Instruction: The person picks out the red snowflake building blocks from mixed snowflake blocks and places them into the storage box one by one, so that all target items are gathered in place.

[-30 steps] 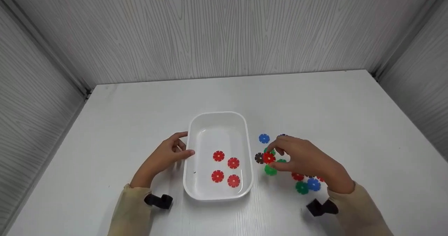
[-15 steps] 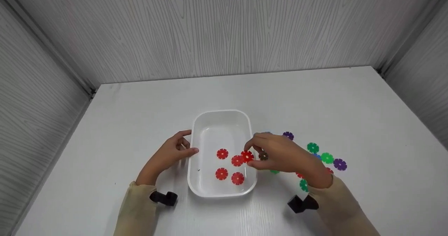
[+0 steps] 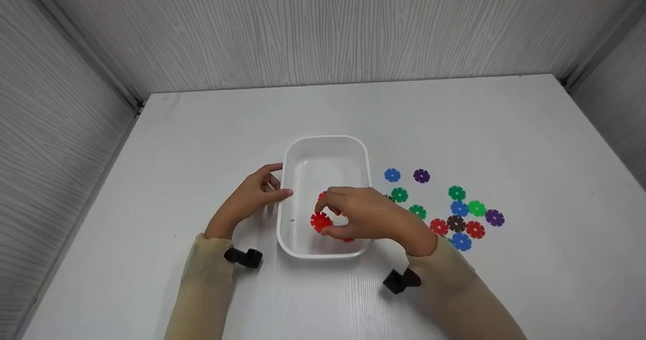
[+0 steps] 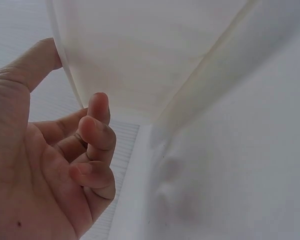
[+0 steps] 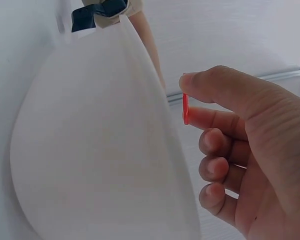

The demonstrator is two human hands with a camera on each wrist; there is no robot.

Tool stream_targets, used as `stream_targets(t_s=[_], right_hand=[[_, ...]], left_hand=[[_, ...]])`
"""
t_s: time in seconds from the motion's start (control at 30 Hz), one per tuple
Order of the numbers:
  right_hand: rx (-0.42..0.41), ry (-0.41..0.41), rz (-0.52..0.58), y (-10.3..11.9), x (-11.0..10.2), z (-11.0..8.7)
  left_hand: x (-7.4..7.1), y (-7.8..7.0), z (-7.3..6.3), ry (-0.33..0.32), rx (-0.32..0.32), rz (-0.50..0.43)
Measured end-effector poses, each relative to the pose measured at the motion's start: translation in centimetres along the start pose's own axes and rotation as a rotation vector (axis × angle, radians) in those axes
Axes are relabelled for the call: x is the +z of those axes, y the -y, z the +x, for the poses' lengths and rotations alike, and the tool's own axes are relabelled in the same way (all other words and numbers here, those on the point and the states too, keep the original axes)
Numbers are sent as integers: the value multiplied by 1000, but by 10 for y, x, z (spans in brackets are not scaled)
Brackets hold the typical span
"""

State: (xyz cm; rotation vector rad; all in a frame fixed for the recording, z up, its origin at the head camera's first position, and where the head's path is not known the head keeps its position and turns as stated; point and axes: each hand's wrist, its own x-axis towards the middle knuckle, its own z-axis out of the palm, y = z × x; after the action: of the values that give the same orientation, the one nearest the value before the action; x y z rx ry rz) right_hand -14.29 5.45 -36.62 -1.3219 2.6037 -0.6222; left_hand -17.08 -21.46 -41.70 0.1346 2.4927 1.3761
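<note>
In the head view my right hand [image 3: 361, 210] is over the white plastic tray [image 3: 330, 171], pinching a red snowflake-shaped interlocking disc [image 3: 320, 222] between thumb and index finger. The right wrist view shows this red disc [image 5: 185, 110] edge-on, above the tray's rim. Under the hand, other red discs [image 3: 347, 239] lie in the tray, mostly hidden. My left hand [image 3: 252, 193] holds the tray's left side, thumb over the rim and index finger along the outer wall. In the left wrist view the left hand's [image 4: 55, 145] other fingers curl loosely beside the wall.
Right of the tray, loose discs lie scattered on the white table [image 3: 217, 128]: blue [image 3: 392, 175], purple [image 3: 421, 176], green [image 3: 456, 193], brown [image 3: 456, 223] and red [image 3: 475, 229]. Some of them are partly behind the right forearm. Grey wood-grain panels [image 3: 323, 32] enclose the table at back and sides.
My right hand has carried the red disc leftward from among the loose discs, across the tray's right rim, to above the tray's inside. The left hand keeps its hold; the head view has shifted slightly.
</note>
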Motion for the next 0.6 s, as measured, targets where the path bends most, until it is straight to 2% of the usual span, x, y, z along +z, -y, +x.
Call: stream_targets(t_s=[0.1,0.37,0.6], right_hand=[[-15,23,-6,3,5,7],[45,120,6,4,23,20],[50,148,2,5,34,27]], left_hand=[[0,-2,2,0,-8,1],[3,-4,5,4,6,20],[0,-2,1,1,4,32]])
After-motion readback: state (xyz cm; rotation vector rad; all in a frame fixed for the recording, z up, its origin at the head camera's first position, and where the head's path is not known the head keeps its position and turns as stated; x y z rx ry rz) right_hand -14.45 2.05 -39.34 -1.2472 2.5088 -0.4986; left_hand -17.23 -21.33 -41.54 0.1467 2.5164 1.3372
